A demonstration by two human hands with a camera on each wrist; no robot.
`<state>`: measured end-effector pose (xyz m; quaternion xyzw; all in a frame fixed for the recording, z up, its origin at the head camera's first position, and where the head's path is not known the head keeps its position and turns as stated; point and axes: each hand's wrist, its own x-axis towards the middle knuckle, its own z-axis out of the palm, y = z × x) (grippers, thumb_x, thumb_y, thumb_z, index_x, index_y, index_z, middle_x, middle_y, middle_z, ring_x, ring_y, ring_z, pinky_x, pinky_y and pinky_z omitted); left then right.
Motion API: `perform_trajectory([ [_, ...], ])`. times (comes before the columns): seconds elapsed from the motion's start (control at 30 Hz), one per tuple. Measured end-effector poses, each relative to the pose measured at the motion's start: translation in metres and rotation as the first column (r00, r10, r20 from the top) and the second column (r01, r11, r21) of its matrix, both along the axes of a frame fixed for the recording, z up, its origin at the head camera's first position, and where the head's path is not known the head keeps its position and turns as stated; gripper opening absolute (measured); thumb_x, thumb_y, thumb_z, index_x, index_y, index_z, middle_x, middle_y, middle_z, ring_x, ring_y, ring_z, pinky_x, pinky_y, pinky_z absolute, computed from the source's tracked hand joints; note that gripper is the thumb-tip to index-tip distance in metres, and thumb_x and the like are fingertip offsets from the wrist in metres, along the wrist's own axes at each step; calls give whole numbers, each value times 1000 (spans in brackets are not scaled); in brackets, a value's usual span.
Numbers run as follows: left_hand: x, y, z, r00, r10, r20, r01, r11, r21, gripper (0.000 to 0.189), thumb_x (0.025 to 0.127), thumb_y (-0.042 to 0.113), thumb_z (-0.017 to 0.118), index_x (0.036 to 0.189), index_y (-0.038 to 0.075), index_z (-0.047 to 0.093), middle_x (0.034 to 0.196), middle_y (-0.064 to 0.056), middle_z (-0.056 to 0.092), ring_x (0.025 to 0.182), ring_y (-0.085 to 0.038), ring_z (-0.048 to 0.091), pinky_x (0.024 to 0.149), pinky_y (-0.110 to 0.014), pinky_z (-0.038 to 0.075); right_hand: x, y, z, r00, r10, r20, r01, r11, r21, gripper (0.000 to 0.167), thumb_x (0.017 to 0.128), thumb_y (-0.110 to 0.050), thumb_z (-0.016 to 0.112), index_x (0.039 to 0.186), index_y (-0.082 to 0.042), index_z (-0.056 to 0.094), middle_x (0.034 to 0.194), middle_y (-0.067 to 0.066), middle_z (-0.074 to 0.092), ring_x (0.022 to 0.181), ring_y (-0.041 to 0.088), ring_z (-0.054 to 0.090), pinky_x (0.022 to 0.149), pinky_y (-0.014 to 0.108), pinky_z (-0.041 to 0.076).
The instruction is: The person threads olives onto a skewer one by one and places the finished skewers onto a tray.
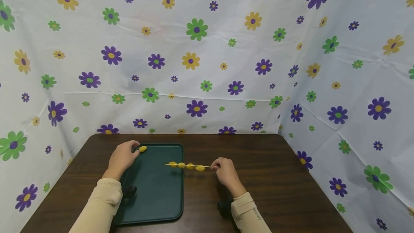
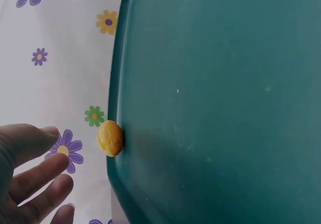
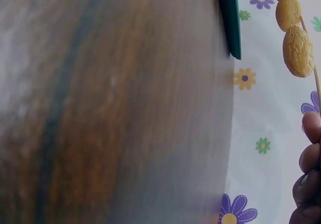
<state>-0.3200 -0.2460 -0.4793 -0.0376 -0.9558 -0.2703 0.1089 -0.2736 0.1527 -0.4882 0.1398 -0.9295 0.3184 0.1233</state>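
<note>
My right hand [image 1: 226,174] pinches one end of a thin wooden skewer [image 1: 208,167], held roughly level above the table and the tray's right edge. Several yellow, wrinkled, date-like fruits [image 1: 190,166] are threaded on it, and its pointed tip sticks out to the left. In the right wrist view the skin of the lowest fruit [image 3: 298,52] looks deeply creased. One loose yellow fruit [image 2: 110,138] lies at the far rim of the dark green tray [image 1: 155,190]. Close to it is my left hand [image 1: 121,158], thumb and fingers apart with nothing between them.
The tray lies on the left half of a dark brown wooden table [image 1: 275,186]. White cloth [image 1: 207,71] printed with flowers hangs behind the table and along both sides.
</note>
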Motion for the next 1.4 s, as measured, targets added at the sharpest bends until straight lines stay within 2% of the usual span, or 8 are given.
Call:
perform_trajectory([
  [0.2, -10, 2, -3, 999, 7, 40, -6, 1000, -12, 32, 94, 12, 70, 122, -4, 64, 118, -28, 66, 102, -44, 64, 88, -63, 51, -2, 3, -2, 1000, 3, -21, -3, 1000, -1, 25, 85, 13, 68, 75, -9, 73, 76, -3, 67, 69, 10, 58, 63, 27, 51],
  [0.43, -20, 2, -13, 998, 18, 59, -17, 1000, -13, 31, 93, 11, 71, 120, -4, 65, 119, -29, 66, 104, -45, 64, 87, -62, 51, -3, 5, -2, 1000, -8, -8, 8, 1000, -14, 25, 86, 12, 68, 75, -9, 73, 75, -3, 67, 69, 11, 58, 63, 27, 51],
  [0.73, -30, 1, -22, 994, 39, 104, -36, 999, -31, 31, 92, 14, 73, 118, -3, 66, 112, -26, 67, 97, -41, 64, 79, -60, 53, -6, 9, -3, 1000, -14, -4, 14, 999, -30, 26, 86, 13, 68, 74, -10, 72, 75, -3, 66, 68, 10, 56, 63, 26, 50],
  [0.9, -34, 3, -26, 995, 43, 92, -40, 999, -34, 27, 93, 13, 72, 115, -1, 67, 111, -25, 68, 95, -40, 65, 77, -59, 53, -8, 11, -3, 1000, -24, 16, 25, 999, -30, 26, 87, 13, 67, 75, -10, 72, 76, -2, 66, 68, 10, 56, 63, 27, 50],
  [1.13, -34, 5, -28, 995, 70, 70, -69, 998, -13, 18, 93, 12, 72, 108, 3, 68, 104, -22, 70, 83, -33, 64, 71, -53, 52, -8, 9, -3, 1000, -16, 5, 16, 999, -28, 26, 86, 13, 68, 74, -10, 72, 75, -1, 67, 68, 10, 56, 64, 27, 50],
  [1.4, -32, 2, -26, 996, 54, 74, -54, 999, -6, 21, 92, 13, 74, 107, 0, 67, 98, -22, 70, 77, -30, 62, 69, -52, 52, -8, 10, -4, 1000, -23, 9, 23, 1000, -19, 26, 87, 12, 68, 74, -11, 73, 75, -3, 66, 70, 11, 58, 64, 27, 51],
])
